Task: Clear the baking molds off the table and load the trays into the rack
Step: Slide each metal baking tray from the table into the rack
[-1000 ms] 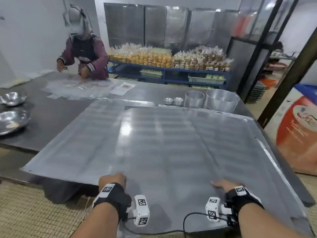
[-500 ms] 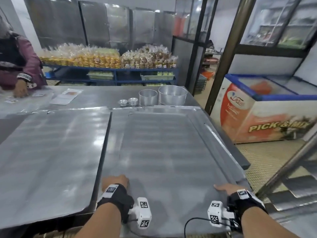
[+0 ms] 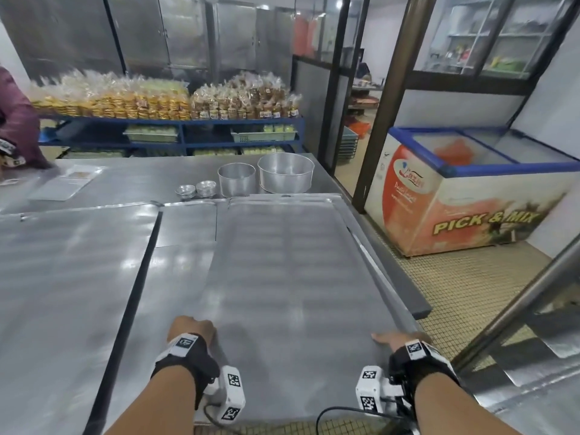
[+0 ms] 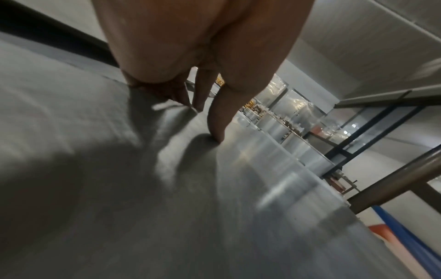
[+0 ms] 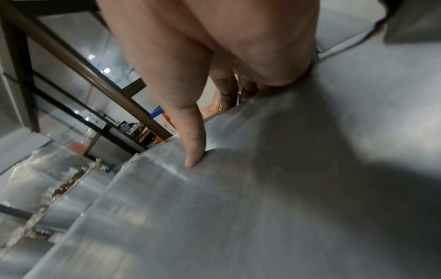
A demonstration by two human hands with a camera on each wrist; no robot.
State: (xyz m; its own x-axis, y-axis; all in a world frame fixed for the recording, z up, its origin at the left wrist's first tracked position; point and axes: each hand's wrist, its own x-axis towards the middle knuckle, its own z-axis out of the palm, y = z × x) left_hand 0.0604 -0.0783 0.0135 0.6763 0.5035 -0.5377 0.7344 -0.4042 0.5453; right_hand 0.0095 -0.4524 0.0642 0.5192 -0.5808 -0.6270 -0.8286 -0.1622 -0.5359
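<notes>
A big flat metal tray point(image 3: 288, 277) lies in front of me, its near edge held by both hands. My left hand point(image 3: 191, 328) grips the near left part, thumb point(image 4: 217, 130) pressed on top and fingers curled over the edge. My right hand point(image 3: 397, 337) grips the near right corner the same way, thumb point(image 5: 193, 152) on the sheet. Under it lies another tray point(image 3: 188, 224), and a third tray point(image 3: 62, 277) lies to the left. Two tall round molds point(image 3: 237, 178) point(image 3: 285, 172) and two small fluted molds point(image 3: 185, 190) point(image 3: 206, 187) stand behind the trays.
At the lower right is the rack point(image 3: 533, 356) with a slanted metal post and shelves. A chest freezer point(image 3: 470, 196) stands right of the table's edge point(image 3: 405, 287). Another person's sleeve point(image 3: 15, 127) is at the far left, with papers point(image 3: 69, 180) on the table.
The view has swung to the right, toward the freezer and rack. The tray in my hands has slid right, off the left tray, and a dark gap now shows between them.
</notes>
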